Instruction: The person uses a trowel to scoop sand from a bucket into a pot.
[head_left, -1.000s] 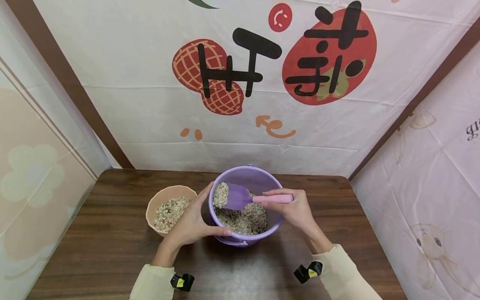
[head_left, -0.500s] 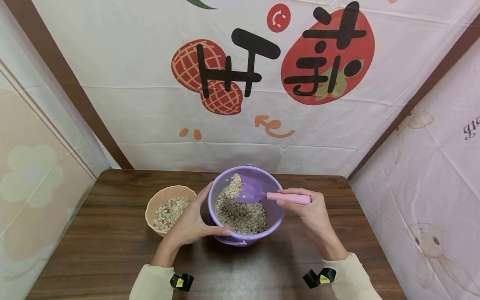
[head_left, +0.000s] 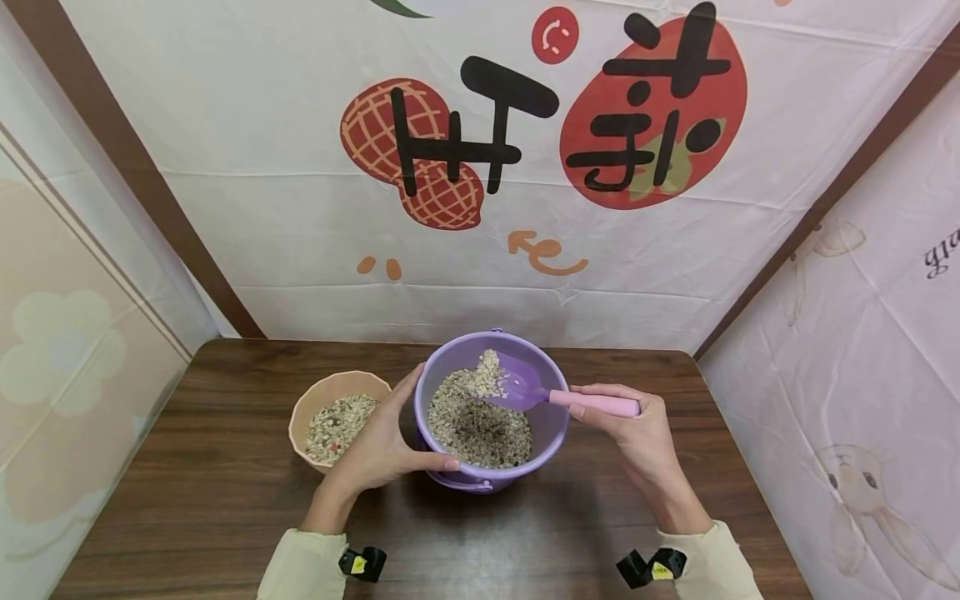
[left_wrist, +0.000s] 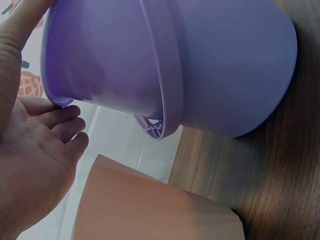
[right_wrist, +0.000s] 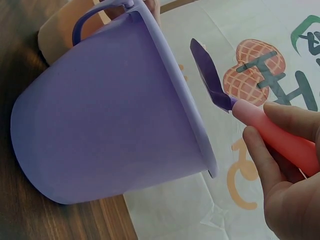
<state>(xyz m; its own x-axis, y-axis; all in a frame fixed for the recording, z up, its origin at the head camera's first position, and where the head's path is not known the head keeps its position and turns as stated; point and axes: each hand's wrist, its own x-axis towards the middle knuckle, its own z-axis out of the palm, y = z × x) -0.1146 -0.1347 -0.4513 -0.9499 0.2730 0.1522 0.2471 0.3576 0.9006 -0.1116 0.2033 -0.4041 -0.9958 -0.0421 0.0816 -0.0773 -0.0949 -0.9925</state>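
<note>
My left hand (head_left: 377, 443) rests against the left side of a purple bucket (head_left: 557, 450), thumb on the near rim and fingers spread along it. In the left wrist view the fingers are fairly straight and only the fingertips touch the rim. My right hand (head_left: 641, 429) grips the pink handle of a small purple shovel (head_left: 521, 387). Its blade is tilted above the bucket's opening, bearing pale grain-like bits (head_left: 489, 375). More mixed pale and dark grains (head_left: 480, 429) lie inside the bucket. The right wrist view shows the blade (right_wrist: 206, 72) above the bucket rim.
A peach-coloured bowl (head_left: 303, 412) with similar grains stands left of the bucket, close to my left hand. Both containers are on a dark wooden table (head_left: 247, 500). A printed white cloth (head_left: 300, 250) hangs behind the table's far edge.
My right hand has moved to the right, drawing the shovel the same way over the bucket. The blade's load has shifted, and more pale grains lie below it. The left hand holds its place.
</note>
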